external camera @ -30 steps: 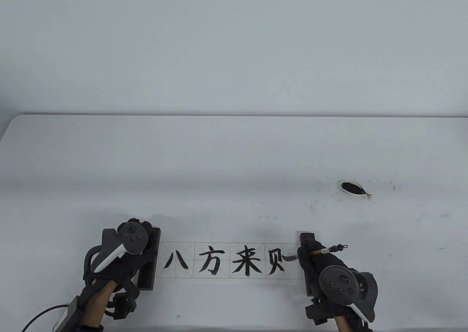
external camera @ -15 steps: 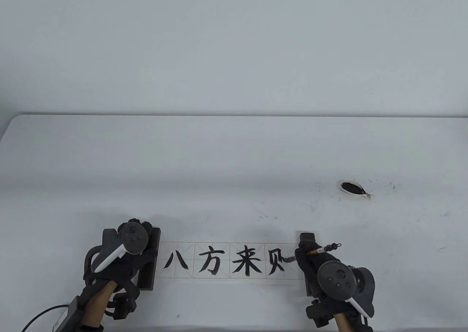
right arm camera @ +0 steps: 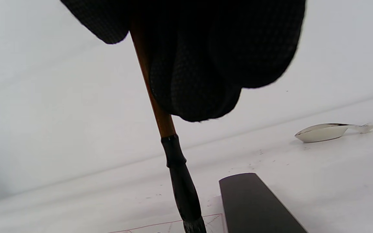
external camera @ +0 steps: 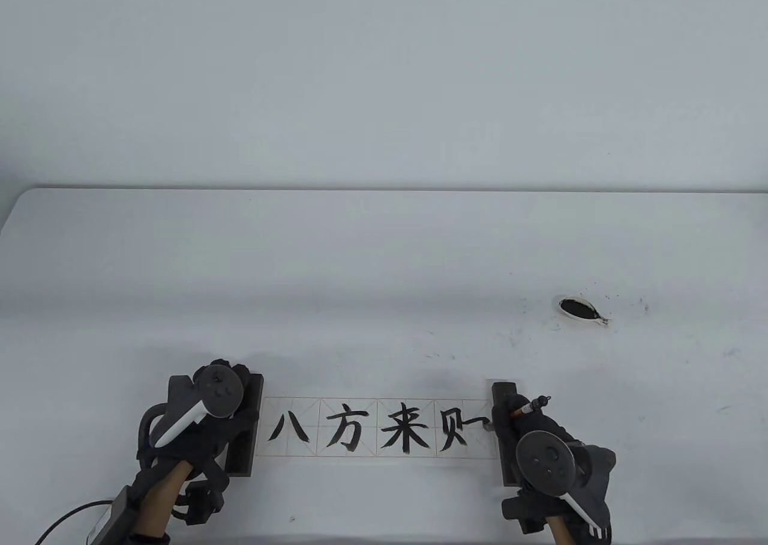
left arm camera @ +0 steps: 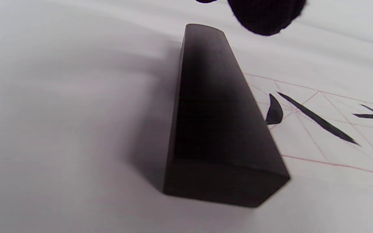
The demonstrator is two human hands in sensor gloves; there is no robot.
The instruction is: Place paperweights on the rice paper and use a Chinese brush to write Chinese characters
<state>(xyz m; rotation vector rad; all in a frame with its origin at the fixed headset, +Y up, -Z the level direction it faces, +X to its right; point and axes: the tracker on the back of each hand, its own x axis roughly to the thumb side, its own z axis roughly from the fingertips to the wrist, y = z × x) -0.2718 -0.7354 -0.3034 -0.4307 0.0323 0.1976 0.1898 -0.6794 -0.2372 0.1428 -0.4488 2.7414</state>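
Observation:
The gridded rice paper (external camera: 378, 428) lies near the table's front edge and carries several black characters. A dark paperweight (external camera: 246, 443) holds its left end, and my left hand (external camera: 243, 374) rests on top of it. In the left wrist view a gloved fingertip (left arm camera: 265, 16) hangs over the far end of this paperweight (left arm camera: 215, 123). A second paperweight (external camera: 503, 390) sits on the right end. My right hand (external camera: 507, 416) grips the brush (external camera: 531, 408) above it. The brush (right arm camera: 180, 174) stands almost upright, its inked tip on the paper's last cell beside that paperweight (right arm camera: 254, 204).
A small white ink dish (external camera: 579, 309) with black ink stands behind and to the right of the paper, with ink specks on the table around it. In the right wrist view the dish (right arm camera: 324, 132) lies beyond the right paperweight. A cable trails from the left wrist.
My right hand has shifted and tipped the brush more upright, its top end swinging left. A short horizontal stroke now shows in the last cell. The left hand has not moved.

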